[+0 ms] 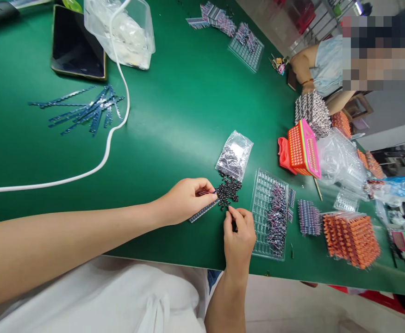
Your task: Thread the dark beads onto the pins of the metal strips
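I'm watching two hands working. Left hand (185,201) pinching thin pinkish pieces (205,192), count unclear; one dark strip (204,212) lying underneath. Right thumb and forefinger nearly meeting at edge of one black bead pile (228,191), beads too many to count; cannot tell if gripping any. One bag (235,155) lying beyond pile, one clear tray (260,217) beside right hand (241,232).

The scene is viewed from the wearer's head, forward and down over the bench (174,120), at arm's reach. The left grip (184,201) and right grip (239,233) are framed below centre, the wearer's white top (146,296) along the lower edge; the room is shown tilted at upper right.
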The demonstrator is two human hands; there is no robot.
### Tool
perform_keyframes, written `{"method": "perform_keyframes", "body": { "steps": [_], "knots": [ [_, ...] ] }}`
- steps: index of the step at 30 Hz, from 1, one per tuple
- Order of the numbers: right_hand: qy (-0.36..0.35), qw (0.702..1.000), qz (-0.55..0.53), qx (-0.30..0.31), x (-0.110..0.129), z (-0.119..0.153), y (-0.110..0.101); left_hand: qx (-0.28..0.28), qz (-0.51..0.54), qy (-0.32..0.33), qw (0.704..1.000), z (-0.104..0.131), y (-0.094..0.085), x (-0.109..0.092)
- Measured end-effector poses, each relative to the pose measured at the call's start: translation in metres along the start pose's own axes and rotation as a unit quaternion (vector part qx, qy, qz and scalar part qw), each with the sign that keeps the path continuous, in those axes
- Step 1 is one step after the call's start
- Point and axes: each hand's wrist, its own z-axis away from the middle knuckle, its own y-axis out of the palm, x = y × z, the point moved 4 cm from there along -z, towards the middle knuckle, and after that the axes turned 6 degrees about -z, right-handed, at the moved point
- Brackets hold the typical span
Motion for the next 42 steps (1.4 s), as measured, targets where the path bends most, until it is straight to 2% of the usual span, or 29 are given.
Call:
{"method": "perform_keyframes", "body": {
  "steps": [11, 15, 18, 21, 24, 26, 28, 33, 42],
  "knots": [
    [0.041, 0.999, -0.002, 0.029, -0.002, -0.005, 0.003, -0.002, 0.003, 0.01, 1.0, 0.001, 0.0, 0.001],
    [0.061, 0.998, -0.018, 0.011, 0.003, -0.01, 0.002, 0.008, 0.006, 0.011, 1.0, 0.004, 0.003, -0.001],
    [0.111, 0.989, -0.096, -0.024, 0.005, -0.008, -0.006, 0.035, 0.013, 0.019, 0.999, 0.008, 0.007, -0.001],
    [0.169, 0.958, -0.232, -0.026, 0.005, -0.001, -0.01, 0.084, 0.054, 0.031, 0.995, 0.013, 0.015, -0.001],
    [0.176, 0.926, -0.331, -0.037, 0.008, 0.003, -0.008, 0.12, 0.127, 0.034, 0.984, 0.018, 0.023, -0.002],
    [0.163, 0.919, -0.352, -0.064, 0.012, 0.005, -0.005, 0.129, 0.162, 0.026, 0.978, 0.021, 0.025, -0.004],
    [0.147, 0.923, -0.342, -0.101, 0.018, 0.006, -0.003, 0.129, 0.179, 0.018, 0.975, 0.023, 0.026, -0.006],
    [0.098, 0.949, -0.239, -0.182, 0.032, 0.005, -0.005, 0.128, 0.22, 0.01, 0.967, 0.026, 0.025, -0.01],
    [0.042, 0.965, -0.157, -0.204, 0.037, 0.011, -0.009, 0.131, 0.231, 0.014, 0.964, 0.028, 0.028, -0.007]
  ]
}}
